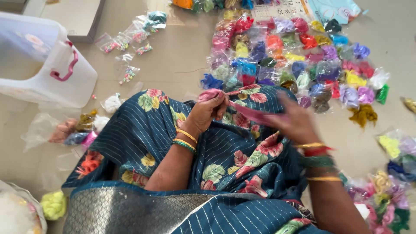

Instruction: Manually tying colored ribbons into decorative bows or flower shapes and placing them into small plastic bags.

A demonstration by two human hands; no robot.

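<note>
The left hand (209, 109) pinches a pink strip (249, 112) taut over the lap; the blurred right hand (294, 121) seemingly grips its other end.

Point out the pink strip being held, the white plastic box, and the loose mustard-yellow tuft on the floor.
pink strip (249, 113): head view, on the stretch between the two hands.
white plastic box (41, 84): head view, on its near side wall.
mustard-yellow tuft (363, 115): head view, on its middle.
</note>
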